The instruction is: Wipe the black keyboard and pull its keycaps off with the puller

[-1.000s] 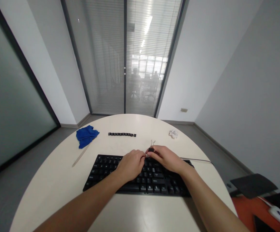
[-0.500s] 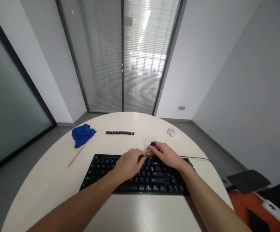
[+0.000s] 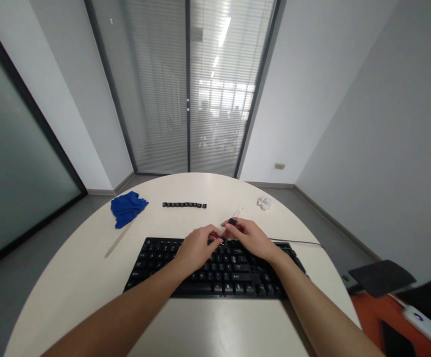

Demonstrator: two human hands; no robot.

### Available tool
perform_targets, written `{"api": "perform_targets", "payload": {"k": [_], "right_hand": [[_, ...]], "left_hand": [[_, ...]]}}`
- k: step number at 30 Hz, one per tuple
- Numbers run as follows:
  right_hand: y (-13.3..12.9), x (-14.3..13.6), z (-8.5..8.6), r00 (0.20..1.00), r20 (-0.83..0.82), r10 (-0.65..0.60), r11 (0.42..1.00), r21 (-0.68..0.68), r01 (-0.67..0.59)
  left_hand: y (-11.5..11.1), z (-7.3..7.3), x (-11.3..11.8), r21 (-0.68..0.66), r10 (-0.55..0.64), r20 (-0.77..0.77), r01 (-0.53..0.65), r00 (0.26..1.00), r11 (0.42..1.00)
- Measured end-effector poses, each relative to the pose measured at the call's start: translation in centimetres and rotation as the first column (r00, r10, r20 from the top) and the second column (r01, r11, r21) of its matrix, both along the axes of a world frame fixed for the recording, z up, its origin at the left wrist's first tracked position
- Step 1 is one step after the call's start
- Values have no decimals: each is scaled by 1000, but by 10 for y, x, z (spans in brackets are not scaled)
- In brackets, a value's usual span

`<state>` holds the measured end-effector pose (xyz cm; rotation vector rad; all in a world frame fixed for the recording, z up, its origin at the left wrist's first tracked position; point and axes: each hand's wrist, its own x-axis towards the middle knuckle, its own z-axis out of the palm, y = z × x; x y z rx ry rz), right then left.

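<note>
A black keyboard (image 3: 200, 290) lies across the table in front of me. Over its top rows, my right hand (image 3: 250, 238) is closed on the black grip of a wire keycap puller (image 3: 232, 221). One pair of the puller's thin wire loops sticks up and away, and the other pair points down toward my left hand (image 3: 196, 248). The left thumb and fingers are pinched around a small black keycap (image 3: 223, 241) at the lower wire ends. My fingers partly hide the keycap and the keys beneath.
A row of loose black keycaps (image 3: 184, 205) lies beyond the keyboard. At the left are a blue cloth (image 3: 126, 208) and a thin wooden stick (image 3: 120, 239). Crumpled white material (image 3: 264, 203) lies at the right, near the keyboard's cable (image 3: 293, 241).
My right hand and the puller have shifted slightly left, and the puller leans more. The left fingers have closed in around the keycap at the wire ends.
</note>
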<state>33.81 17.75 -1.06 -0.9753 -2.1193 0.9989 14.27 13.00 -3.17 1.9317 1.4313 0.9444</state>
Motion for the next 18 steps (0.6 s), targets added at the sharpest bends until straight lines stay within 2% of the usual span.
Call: {"api": "perform_targets", "payload": {"k": [4, 8, 12, 18], "right_hand": [[1, 1, -3, 999, 33, -21, 1000, -22, 21], [1, 0, -3, 1000, -18, -5, 998, -69, 4], [2, -1, -2, 999, -31, 10, 998, -63, -12], [4, -1, -3, 1000, -13, -10, 999, -43, 9]], "left_hand": [[2, -3, 0, 2, -12, 20, 12, 1000, 1000], [1, -3, 0, 8, -23, 25, 23, 999, 1000], [-1, 1, 1, 41, -10, -48, 12, 999, 999], [-7, 5, 2, 179, -27, -177, 60, 984, 982]]}}
